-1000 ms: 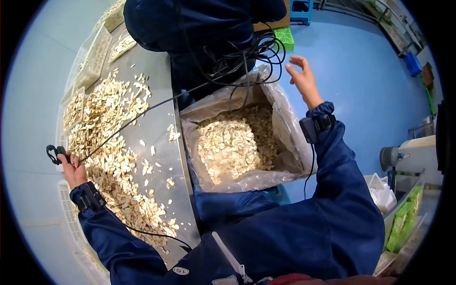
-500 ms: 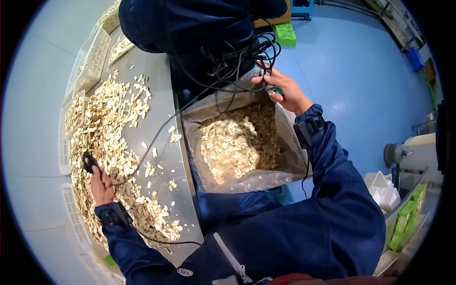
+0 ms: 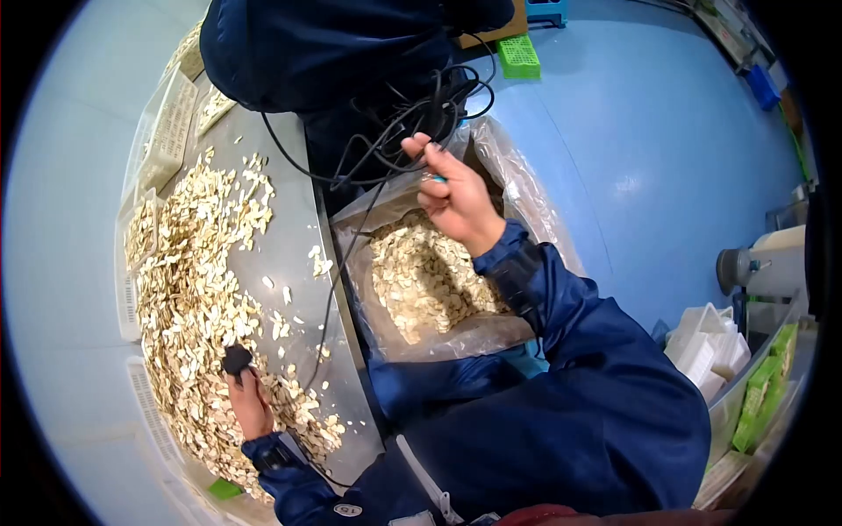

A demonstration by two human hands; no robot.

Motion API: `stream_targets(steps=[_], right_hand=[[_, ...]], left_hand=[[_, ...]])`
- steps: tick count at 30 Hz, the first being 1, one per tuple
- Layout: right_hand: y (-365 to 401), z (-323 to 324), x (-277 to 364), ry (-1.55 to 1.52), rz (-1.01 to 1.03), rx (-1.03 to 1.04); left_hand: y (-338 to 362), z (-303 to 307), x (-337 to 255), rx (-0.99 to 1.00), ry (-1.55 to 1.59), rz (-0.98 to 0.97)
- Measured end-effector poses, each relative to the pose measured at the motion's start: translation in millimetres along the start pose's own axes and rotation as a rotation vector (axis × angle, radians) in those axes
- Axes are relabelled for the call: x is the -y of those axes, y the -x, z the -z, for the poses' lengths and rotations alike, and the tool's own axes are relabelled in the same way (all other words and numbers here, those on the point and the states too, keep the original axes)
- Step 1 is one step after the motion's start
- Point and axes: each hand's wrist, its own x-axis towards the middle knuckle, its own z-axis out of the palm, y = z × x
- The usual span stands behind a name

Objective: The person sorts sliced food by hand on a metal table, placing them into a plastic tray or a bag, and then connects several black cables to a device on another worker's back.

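My left hand is closed around a small black device, with a thin black cable that seems to lead from it. It is over the pile of pale dried slices on the metal table. My right hand is above a box lined with clear plastic, its fingers bent together. A tiny teal and shiny piece shows between those fingers; its kind is too small to make out. Just beyond the fingertips hangs a tangled coil of black cable. More slices fill the lined box.
A person in dark blue clothing is close by at the top. White plastic baskets line the table's far left side. A green crate stands on the blue floor. White containers are at the lower right.
My right hand has moved left, over the lined box and closer to the cable coil. My left hand, with the black device, has come nearer to my body and to the right.
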Motion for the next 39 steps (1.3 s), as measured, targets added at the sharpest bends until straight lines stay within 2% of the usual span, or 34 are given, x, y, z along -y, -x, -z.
stream_targets(steps=[1, 2, 4, 8, 10, 12, 14, 17, 18, 21, 24, 25, 29, 31, 32, 34, 35, 37, 39], right_hand=[[-2.5, -2.6, -7.7, 0.119, 0.058, 0.017], [-5.8, -4.6, -14.0, 0.239, 0.118, 0.032], [-22.8, -10.4, -26.5, 0.422, 0.216, -0.016], [-56.7, -9.5, -45.9, 0.749, 0.422, -0.033], [-57.9, -26.4, -43.2, 0.93, 0.473, -0.097], [-58.5, -37.0, -40.6, 1.092, 0.429, -0.153], [-66.0, -40.1, -38.4, 1.23, 0.402, -0.19], [-62.3, -37.7, -39.8, 1.301, 0.449, -0.245], [-54.9, -38.0, -38.2, 1.318, 0.453, -0.261], [-41.2, -9.2, -45.8, 1.456, 0.929, -0.251], [-24.3, 5.8, -33.6, 1.349, 0.896, -0.24], [-16.4, 5.2, -26.6, 1.263, 0.759, -0.261], [-4.6, 23.2, -3.8, 1.283, 0.586, -0.188], [-10.7, 43.1, 3.2, 1.27, 0.566, -0.092], [-16.7, 52.0, 7.8, 1.164, 0.503, 0.035], [-17.4, 42.3, 21.5, 0.532, 0.076, 0.049], [-19.4, 34.6, 23.8, 0.517, 0.038, -0.071], [-36.3, 40.2, 27.8, 0.386, -0.036, -0.11], [-43.7, 37.1, 25.2, 0.308, -0.047, -0.168]], left_hand=[[14.3, 3.4, -2.2, 0.059, 0.043, 0.032], [30.6, 5.9, -7.0, 0.035, 0.121, 0.074], [55.1, 25.0, -13.6, 0.073, 0.334, 0.048], [76.7, 99.4, -12.1, 0.259, 0.694, -0.128], [83.8, 98.2, -50.5, 0.433, 0.718, -0.286], [93.1, 87.5, -84.1, 0.349, 0.879, -0.422], [106.0, 66.4, -124.5, 0.405, 0.988, -0.534], [104.2, 96.3, -149.2, 0.455, 0.871, -0.589], [115.4, 73.5, -167.0, 0.449, 0.874, -0.574], [124.4, 55.5, -186.1, 0.454, 0.801, -0.566], [107.6, 82.7, -174.6, 0.496, 0.802, -0.548], [103.9, 82.2, -173.5, 0.522, 0.795, -0.526], [99.8, 72.8, -167.4, 0.524, 0.855, -0.493], [105.3, 60.6, -169.6, 0.409, 0.87, -0.506], [108.4, 54.3, -171.0, 0.349, 0.876, -0.512], [108.8, 55.7, -166.7, 0.384, 0.873, -0.484], [108.4, 56.5, -164.6, 0.39, 0.868, -0.476], [107.3, 54.4, -160.3, 0.391, 0.856, -0.469], [101.8, 51.0, -154.1, 0.498, 0.819, -0.45]])
